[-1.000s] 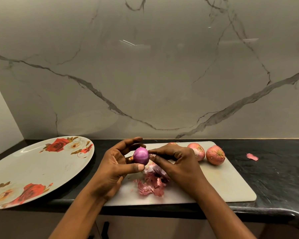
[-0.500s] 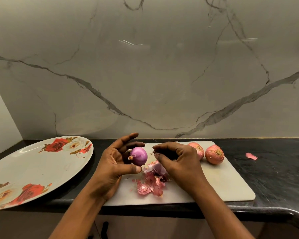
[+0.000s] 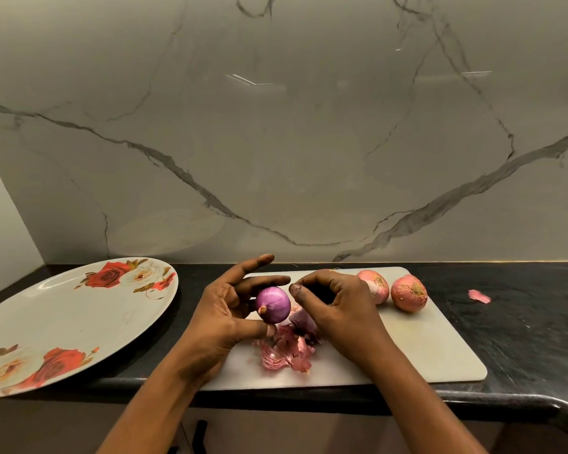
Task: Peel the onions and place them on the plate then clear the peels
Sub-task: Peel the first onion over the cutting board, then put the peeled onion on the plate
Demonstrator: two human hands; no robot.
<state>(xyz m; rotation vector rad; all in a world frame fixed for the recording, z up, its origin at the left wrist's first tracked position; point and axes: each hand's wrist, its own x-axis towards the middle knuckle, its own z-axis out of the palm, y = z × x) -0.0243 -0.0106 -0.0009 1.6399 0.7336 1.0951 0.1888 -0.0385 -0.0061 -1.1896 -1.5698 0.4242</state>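
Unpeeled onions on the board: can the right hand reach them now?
Probably yes: the unpeeled onions lie beside the right hand on the cutting board, nothing between; the left hand holds the peeled onion.

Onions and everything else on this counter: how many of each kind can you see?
Peeled onion: 1
Unpeeled onions: 2
Plate: 1
Cutting board: 1
Peel heap: 1
Stray peel: 1
Total: 7
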